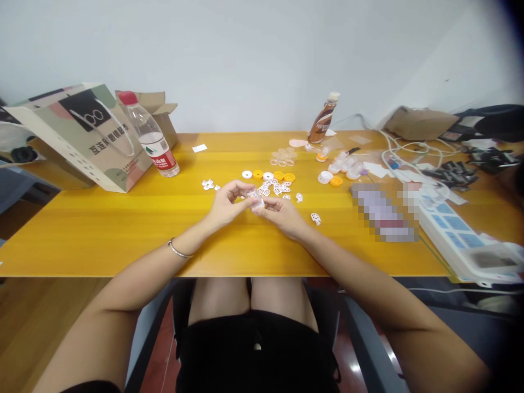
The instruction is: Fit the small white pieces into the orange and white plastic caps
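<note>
Between both hands, above the near part of the table, is a small clear plastic container with a white base (256,200). My left hand (229,203) grips its upper left side with thumb and fingers. My right hand (282,214) pinches its lower right end. Just behind the hands lies a loose pile of white cut-out plastic pieces (275,188). Beyond these runs a row of white and yellow round caps (268,176), with clear cups (283,157) farther back. Small white parts (210,184) lie left of the pile, and single cut-out pieces (315,218) lie to the right.
A paper bag (102,136), a cardboard box (164,112) and a water bottle (151,139) stand at the left. A coffee bottle (323,120) stands at the back. Assembled clear containers (341,164), a blurred-out object (382,213), a power strip (458,234) and cables occupy the right side.
</note>
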The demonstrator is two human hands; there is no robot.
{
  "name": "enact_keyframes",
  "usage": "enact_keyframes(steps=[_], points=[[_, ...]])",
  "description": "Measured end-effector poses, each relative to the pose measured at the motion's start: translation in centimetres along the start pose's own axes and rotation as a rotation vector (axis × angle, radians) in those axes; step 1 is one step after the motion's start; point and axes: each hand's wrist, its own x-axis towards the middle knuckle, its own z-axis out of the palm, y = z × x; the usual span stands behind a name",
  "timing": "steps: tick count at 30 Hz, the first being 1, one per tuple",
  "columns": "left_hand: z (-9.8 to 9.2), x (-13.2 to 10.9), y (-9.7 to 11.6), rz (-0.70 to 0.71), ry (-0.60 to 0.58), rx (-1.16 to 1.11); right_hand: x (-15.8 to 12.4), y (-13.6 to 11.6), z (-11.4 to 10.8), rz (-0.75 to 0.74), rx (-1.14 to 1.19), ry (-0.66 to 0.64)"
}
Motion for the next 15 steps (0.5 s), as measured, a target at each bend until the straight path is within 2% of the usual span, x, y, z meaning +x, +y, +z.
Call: enact_keyframes(steps=[3,6,9,12,15], points=[[0.1,0.0,-0.3,-0.009,0.046,0.010,-0.1,0.2,0.2,-0.007,-0.028,0.032],[-0.2,-0.1,0.1,-0.078,-0.090,-0.090,-0.2,0.2,0.3,0.028,0.001,0.012],[-0.4,-0.3,0.6,-0.142,-0.221,-0.242,-0.4,0.1,0.5,0.058,0.130,-0.063],[-0.5,-0.4,0.8,-0.169,-0.262,-0.329,-0.5,0.0,0.6,0.086,0.247,-0.122],[-0.5,-0.4,0.7,-0.190,-0.266,-0.307,-0.5,0.1,0.5,0.115,0.268,-0.127]])
